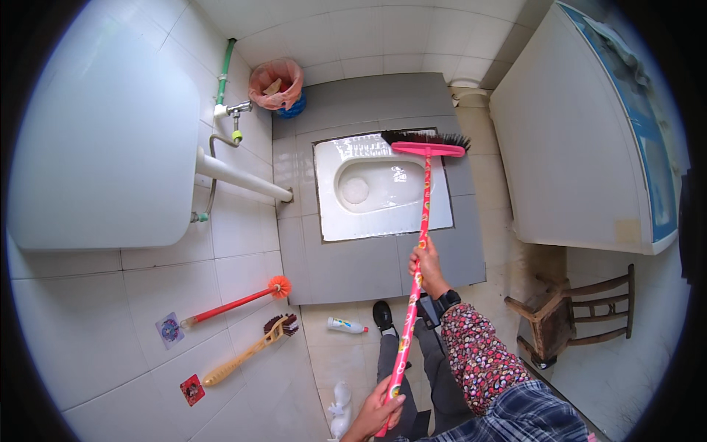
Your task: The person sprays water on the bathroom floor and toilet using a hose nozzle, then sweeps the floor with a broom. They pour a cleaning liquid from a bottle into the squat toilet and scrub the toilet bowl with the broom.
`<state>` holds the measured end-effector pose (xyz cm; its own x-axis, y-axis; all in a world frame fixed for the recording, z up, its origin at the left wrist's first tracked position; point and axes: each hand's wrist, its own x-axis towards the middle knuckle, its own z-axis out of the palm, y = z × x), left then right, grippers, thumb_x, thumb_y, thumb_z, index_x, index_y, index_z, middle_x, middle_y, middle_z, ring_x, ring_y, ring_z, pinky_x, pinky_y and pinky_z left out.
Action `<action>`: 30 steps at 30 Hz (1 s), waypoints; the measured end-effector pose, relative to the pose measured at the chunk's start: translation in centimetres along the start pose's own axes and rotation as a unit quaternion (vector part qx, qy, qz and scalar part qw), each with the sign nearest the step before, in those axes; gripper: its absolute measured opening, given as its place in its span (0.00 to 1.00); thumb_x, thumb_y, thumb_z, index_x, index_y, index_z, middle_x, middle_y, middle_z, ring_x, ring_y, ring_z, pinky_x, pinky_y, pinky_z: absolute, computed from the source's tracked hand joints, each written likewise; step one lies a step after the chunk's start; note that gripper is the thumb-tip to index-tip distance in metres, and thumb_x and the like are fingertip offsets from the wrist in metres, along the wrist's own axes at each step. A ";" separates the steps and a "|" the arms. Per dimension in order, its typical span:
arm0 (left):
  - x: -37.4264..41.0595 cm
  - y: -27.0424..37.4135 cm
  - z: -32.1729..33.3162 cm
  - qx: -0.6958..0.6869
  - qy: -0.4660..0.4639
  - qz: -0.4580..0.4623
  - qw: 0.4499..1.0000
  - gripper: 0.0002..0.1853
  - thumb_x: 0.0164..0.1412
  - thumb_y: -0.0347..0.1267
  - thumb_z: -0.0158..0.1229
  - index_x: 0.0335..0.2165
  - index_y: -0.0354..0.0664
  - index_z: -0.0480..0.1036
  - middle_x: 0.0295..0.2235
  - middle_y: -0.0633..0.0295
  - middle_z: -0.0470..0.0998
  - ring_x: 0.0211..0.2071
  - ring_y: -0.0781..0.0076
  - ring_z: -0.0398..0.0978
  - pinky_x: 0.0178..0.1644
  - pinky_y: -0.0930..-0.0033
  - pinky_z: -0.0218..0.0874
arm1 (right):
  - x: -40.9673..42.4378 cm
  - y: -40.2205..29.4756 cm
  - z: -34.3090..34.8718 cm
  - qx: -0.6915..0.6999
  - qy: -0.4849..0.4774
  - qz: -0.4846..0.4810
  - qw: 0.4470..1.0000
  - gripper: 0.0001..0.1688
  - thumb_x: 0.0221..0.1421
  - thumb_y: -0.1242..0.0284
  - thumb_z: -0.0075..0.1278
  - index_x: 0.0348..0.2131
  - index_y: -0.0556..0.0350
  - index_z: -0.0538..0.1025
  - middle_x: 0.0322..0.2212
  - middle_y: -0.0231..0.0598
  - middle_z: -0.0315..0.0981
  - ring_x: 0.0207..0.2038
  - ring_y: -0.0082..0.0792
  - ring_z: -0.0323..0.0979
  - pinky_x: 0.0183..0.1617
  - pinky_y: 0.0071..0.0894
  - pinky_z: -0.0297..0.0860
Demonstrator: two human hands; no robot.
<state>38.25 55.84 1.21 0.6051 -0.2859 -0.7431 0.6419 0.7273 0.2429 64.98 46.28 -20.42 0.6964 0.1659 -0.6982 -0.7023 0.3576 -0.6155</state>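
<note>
A broom with a patterned pink handle (425,207) slants up from the bottom of the view. My right hand (428,269), below a floral oversleeve and a dark wrist device, is closed around the middle of it. Close to the handle's near end, my left hand (376,413) grips it too. The pink broom head (428,149) with its dark bristles (425,137) lies over the far right edge of a white squat toilet pan (337,229). Whether the bristles press on the pan cannot be told.
Grey tiled step (353,271) surrounds the pan. At left are a cistern (105,138), its pipe (243,175), a lined bin (276,85) and two hanging brushes, orange (237,305) and brown (248,353). A bottle (347,325) lies near my feet. Right: washing machine (569,149), wooden chair (552,317).
</note>
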 end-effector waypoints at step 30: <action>-3.7 8.8 5.7 -0.241 0.140 0.066 0.958 0.09 0.59 0.22 0.42 0.40 0.40 0.61 0.18 0.67 0.61 0.09 0.84 0.53 0.07 0.83 0.45 | 4.4 3.3 14.7 -0.216 0.008 0.006 0.976 0.22 0.49 0.81 0.39 0.45 0.50 0.60 0.13 0.28 0.55 0.10 0.21 0.55 0.10 0.26 0.56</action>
<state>44.30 59.74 9.65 0.4721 -0.0419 -0.8805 0.2348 0.9688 0.0798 67.90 61.70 -20.10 0.6879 0.1529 -0.7095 -0.7091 -0.0666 -0.7019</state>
